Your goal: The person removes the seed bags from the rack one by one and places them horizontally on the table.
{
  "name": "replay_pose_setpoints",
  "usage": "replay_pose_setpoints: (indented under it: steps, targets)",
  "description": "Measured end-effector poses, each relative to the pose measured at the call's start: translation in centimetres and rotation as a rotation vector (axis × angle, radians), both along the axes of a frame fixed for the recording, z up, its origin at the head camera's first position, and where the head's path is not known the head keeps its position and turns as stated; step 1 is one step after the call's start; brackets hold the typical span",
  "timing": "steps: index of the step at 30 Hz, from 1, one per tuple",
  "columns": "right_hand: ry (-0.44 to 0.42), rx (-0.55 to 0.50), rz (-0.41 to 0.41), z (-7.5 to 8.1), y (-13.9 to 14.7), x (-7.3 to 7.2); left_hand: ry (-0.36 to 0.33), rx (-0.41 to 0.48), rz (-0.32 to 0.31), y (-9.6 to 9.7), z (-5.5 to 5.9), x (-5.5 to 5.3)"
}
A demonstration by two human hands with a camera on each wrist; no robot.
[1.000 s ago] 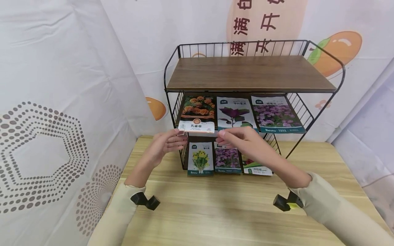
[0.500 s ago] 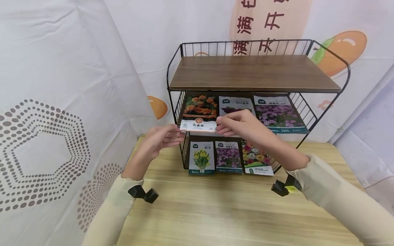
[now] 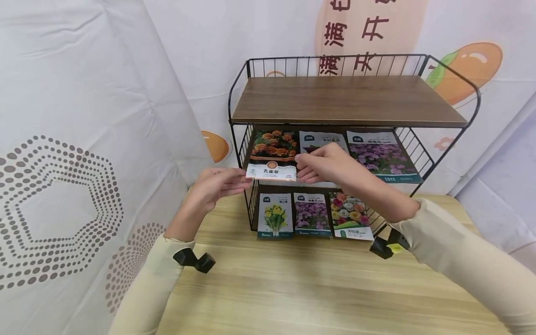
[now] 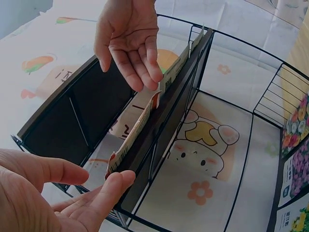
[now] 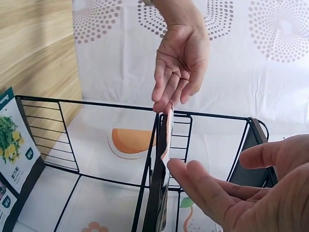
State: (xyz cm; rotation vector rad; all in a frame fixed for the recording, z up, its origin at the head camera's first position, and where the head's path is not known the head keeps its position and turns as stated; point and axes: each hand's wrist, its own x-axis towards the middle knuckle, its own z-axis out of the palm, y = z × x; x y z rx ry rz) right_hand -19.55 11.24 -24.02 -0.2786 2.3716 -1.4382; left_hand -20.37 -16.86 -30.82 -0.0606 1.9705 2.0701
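Note:
On the middle shelf (image 3: 418,178) lies an orange-flower seed packet (image 3: 273,160), its white lower edge at the shelf front. My left hand (image 3: 218,185) touches the packet's lower left corner with its fingertips. At the packet's right edge are the fingertips of my right hand (image 3: 326,164), partly covering a purple-leaf seed packet (image 3: 322,137). Both wrist views show thumbs apart from fingers, with the packet (image 4: 135,130) seen edge-on between the two hands. Further right on that shelf lies a purple-flower seed packet (image 3: 378,156).
The black wire rack has a brown wooden top shelf (image 3: 347,98) close above the hands. Below lean a yellow-flower packet (image 3: 274,216), a smaller purple-flower packet (image 3: 311,214) and a mixed-flower packet (image 3: 349,215). A light wooden table (image 3: 293,288) extends in front; printed cloth hangs behind.
My right hand has risen from below the shelf front to the right edge of the orange-flower packet. My left hand stays by the left corner. The head view has shifted slightly.

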Motion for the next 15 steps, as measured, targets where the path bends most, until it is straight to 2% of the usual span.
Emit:
replay_pose_setpoints:
  steps: [9, 15]
  targets:
    - [-0.016, 0.049, -0.006, 0.04, -0.34, -0.12, -0.011, 0.073, 0.015, 0.20, 0.17, -0.04]
    - [-0.029, 0.054, -0.021, 0.06, -0.56, -0.18, -0.005, 0.087, 0.024, 0.31, 0.14, -0.19]
